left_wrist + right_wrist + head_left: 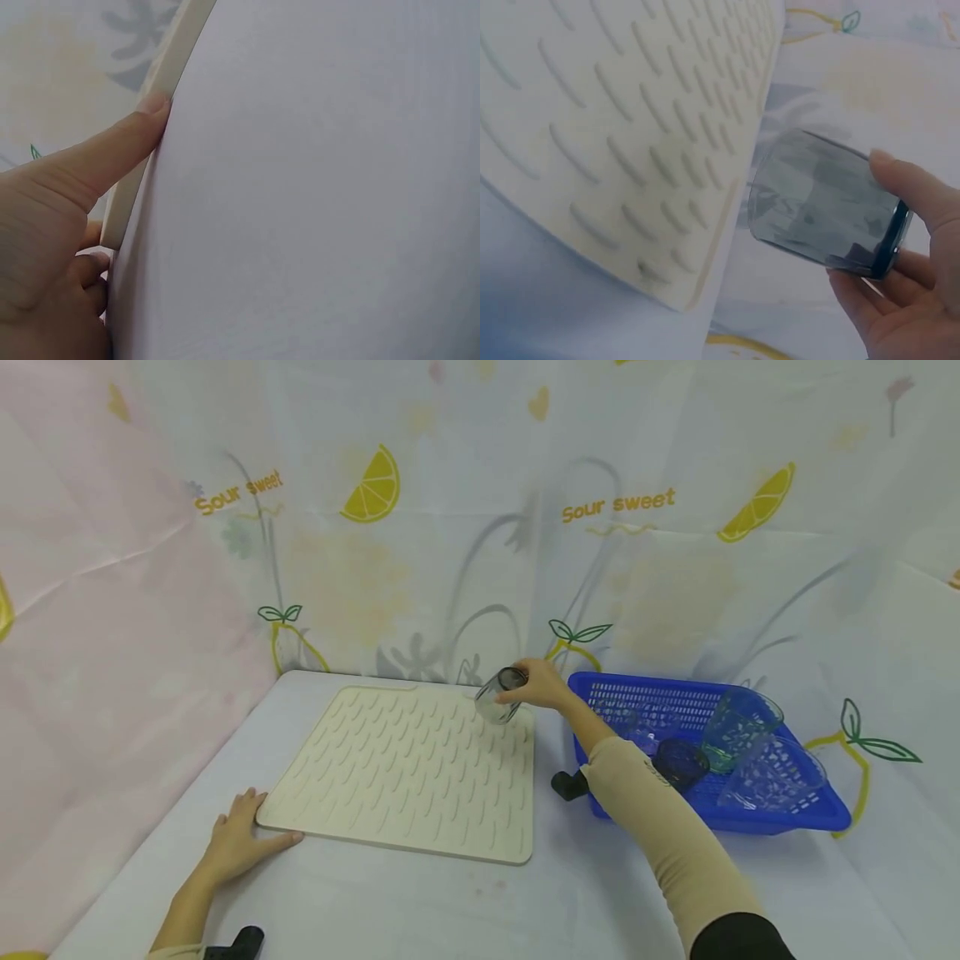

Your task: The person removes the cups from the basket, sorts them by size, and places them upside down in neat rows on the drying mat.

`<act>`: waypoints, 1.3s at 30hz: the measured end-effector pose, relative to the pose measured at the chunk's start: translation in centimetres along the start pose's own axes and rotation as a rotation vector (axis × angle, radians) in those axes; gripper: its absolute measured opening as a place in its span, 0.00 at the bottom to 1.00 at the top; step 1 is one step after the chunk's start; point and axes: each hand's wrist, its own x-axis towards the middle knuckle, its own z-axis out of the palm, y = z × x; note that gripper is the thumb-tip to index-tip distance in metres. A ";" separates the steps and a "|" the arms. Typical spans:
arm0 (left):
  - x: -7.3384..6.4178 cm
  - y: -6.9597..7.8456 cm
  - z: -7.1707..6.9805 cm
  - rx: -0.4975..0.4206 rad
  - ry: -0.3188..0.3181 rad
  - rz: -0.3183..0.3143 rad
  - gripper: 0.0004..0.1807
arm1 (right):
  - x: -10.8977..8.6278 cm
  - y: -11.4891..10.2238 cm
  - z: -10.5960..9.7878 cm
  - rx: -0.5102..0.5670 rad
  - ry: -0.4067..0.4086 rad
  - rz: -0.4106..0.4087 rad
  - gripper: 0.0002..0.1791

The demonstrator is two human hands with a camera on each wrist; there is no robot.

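Note:
My right hand (542,685) holds a grey-tinted drinking glass (817,202), thumb on one side and fingers on the other, around its darker, thicker end. The glass is tilted over the far right corner of a cream drying mat (420,768) with rows of raised curved ridges. In the right wrist view the glass's paler end points toward the mat. My left hand (236,843) rests at the mat's near left corner. Its thumb (124,146) lies straight against the front edge, while the other fingers, partly hidden in the left wrist view, are by the left edge.
A blue plastic basket (720,822) stands right of the mat, behind my right forearm. In it lie several glasses: a greenish clear glass (738,722), a clear glass (776,772) and a dark blue glass (680,762). A printed cloth (465,468) hangs behind the white table (420,902).

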 end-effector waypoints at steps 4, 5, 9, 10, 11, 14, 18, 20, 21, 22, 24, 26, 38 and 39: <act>-0.1 -0.2 0.0 -0.011 0.016 0.002 0.54 | 1.1 -1.4 1.0 0.004 -0.026 -0.012 0.36; -0.1 -0.2 0.0 -0.015 0.017 0.002 0.54 | 1.4 -1.7 1.3 0.005 -0.035 -0.009 0.36; -0.1 -0.2 0.2 -0.020 0.016 0.003 0.55 | 2.3 -3.0 2.4 -0.013 -0.065 -0.005 0.36; -0.1 -0.2 0.3 -0.019 0.017 0.003 0.55 | 2.6 -3.4 2.7 -0.012 -0.071 -0.004 0.35; -0.1 -0.2 0.3 -0.018 0.019 0.004 0.55 | 2.8 -3.7 3.0 -0.008 -0.076 -0.003 0.35; 0.0 -0.2 0.3 -0.015 0.028 0.012 0.54 | 3.5 -4.5 4.2 0.000 -0.082 -0.007 0.36; 0.1 -0.3 0.2 -0.014 0.033 0.018 0.53 | 4.0 -5.6 5.7 0.015 -0.095 0.013 0.39; 0.0 -0.4 0.2 -0.023 0.027 0.011 0.53 | 4.1 -6.1 6.5 0.028 -0.106 0.023 0.39; 0.0 -0.4 0.3 -0.025 0.025 0.008 0.53 | 4.1 -6.4 6.8 0.032 -0.105 0.024 0.39; 0.0 -0.4 0.3 -0.031 0.023 0.005 0.53 | 4.2 -6.6 7.2 0.036 -0.106 0.023 0.39; -0.1 -0.4 0.3 -0.040 0.019 0.002 0.53 | 4.2 -7.1 7.7 0.046 -0.103 0.018 0.38; -0.2 -0.4 0.3 -0.043 0.024 0.003 0.53 | 4.5 -7.6 8.3 0.052 -0.092 0.007 0.37; -0.4 -0.2 0.3 -0.058 0.025 -0.008 0.52 | 5.8 -8.7 11.5 0.083 -0.031 -0.036 0.33; -0.4 -0.3 0.2 -0.058 0.026 -0.009 0.52 | 5.9 -8.8 11.7 0.067 -0.026 -0.044 0.33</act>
